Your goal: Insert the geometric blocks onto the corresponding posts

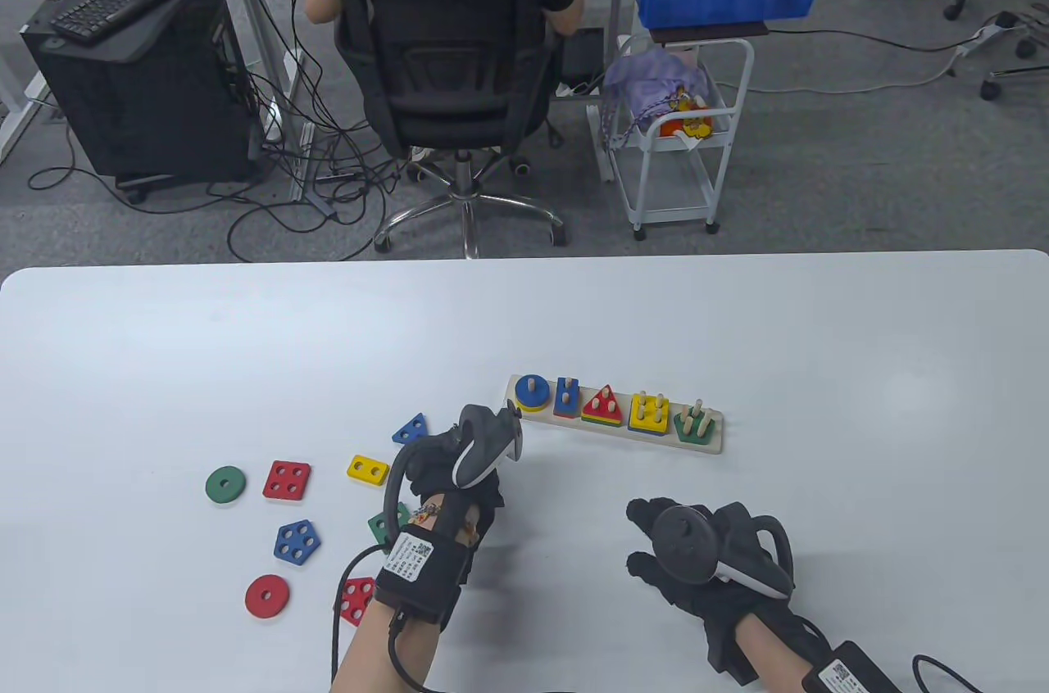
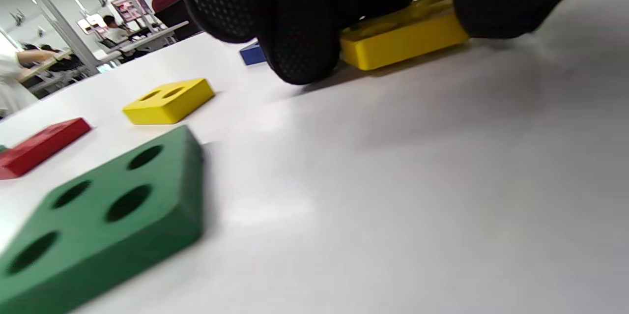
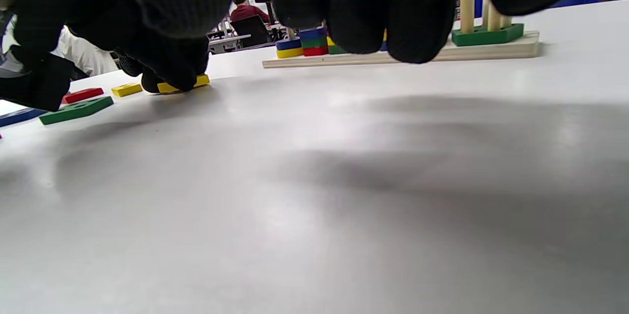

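A wooden post board (image 1: 711, 441) lies mid-table with several blocks stacked on its posts; it also shows in the right wrist view (image 3: 393, 57). My left hand (image 1: 447, 480) is low over the table, left of the board. In the left wrist view its fingers (image 2: 300, 34) grip a flat yellow block (image 2: 403, 36) at both ends, and the block lies on the table. The table view hides this block under the hand. My right hand (image 1: 656, 537) hovers palm down just above the table, fingers (image 3: 408, 19) hanging free, holding nothing.
Loose blocks lie to the left: blue triangle (image 1: 410, 429), yellow rectangle (image 1: 368, 469), red square (image 1: 287, 480), green circle (image 1: 225, 484), blue pentagon (image 1: 297, 541), red circle (image 1: 266, 596), red pentagon (image 1: 356, 599), and a green square (image 2: 108, 206) partly under my left wrist.
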### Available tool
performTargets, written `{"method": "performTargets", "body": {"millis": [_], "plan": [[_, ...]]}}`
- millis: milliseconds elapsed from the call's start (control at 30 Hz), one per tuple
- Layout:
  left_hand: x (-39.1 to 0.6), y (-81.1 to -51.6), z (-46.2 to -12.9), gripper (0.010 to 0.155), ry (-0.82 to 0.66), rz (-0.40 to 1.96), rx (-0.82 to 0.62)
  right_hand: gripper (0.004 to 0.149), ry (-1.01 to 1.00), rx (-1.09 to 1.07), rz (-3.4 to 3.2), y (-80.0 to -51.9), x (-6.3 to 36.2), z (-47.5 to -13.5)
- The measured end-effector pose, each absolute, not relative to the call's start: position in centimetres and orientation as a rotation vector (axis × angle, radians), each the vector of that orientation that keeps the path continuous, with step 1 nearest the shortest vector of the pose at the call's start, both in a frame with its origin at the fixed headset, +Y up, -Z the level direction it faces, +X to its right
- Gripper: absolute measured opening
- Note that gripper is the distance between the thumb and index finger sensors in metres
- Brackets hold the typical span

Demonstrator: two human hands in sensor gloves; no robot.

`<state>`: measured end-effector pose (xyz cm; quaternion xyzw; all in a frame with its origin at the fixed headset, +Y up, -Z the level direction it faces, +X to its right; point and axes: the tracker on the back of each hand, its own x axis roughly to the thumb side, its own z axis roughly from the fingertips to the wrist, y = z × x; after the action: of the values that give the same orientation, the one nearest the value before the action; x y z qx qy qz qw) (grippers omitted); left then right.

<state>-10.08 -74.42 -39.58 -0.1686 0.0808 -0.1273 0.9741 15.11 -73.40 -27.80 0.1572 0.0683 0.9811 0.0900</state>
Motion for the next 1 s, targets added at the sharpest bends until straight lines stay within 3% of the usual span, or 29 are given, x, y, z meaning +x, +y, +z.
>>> {"method": "performTargets", "body": {"millis": [67, 233, 333, 433, 533, 767, 900, 1000], "plan": [[-9.9, -73.3, -39.2, 0.067, 0.129, -0.167, -0.329, 0.064, 0.180, 0.461, 2.898, -73.3, 15.2, -27.9], [-8.1, -69.7, -36.3, 0.068, -0.131, 0.272, -0.347, 0.073, -0.007, 0.488, 2.735, -72.4, 15.1, -27.5], [-6.9, -69.3, -34.1, 0.069, -0.290, 0.585, -0.479, 0.083, -0.138, 0.540, 2.572, -71.8, 14.7, -27.2], [-6.1, -69.8, -32.7, 0.069, -0.352, 0.801, -0.580, 0.085, -0.247, 0.539, 2.485, -71.3, 14.5, -26.8], [-5.7, -70.5, -31.7, 0.071, -0.378, 0.954, -0.638, 0.073, -0.346, 0.568, 2.425, -70.8, 14.3, -26.3], [-5.9, -71.4, -31.1, 0.072, -0.353, 1.261, -0.698, 0.075, -0.498, 0.506, 2.321, -69.9, 14.4, -25.5], [-5.5, -71.7, -30.8, 0.072, -0.368, 1.317, -0.657, 0.078, -0.510, 0.508, 2.312, -69.5, 14.2, -25.3], [-5.4, -71.7, -30.5, 0.073, -0.414, 1.297, -0.629, 0.072, -0.522, 0.536, 2.283, -69.2, 14.5, -25.4]]}}
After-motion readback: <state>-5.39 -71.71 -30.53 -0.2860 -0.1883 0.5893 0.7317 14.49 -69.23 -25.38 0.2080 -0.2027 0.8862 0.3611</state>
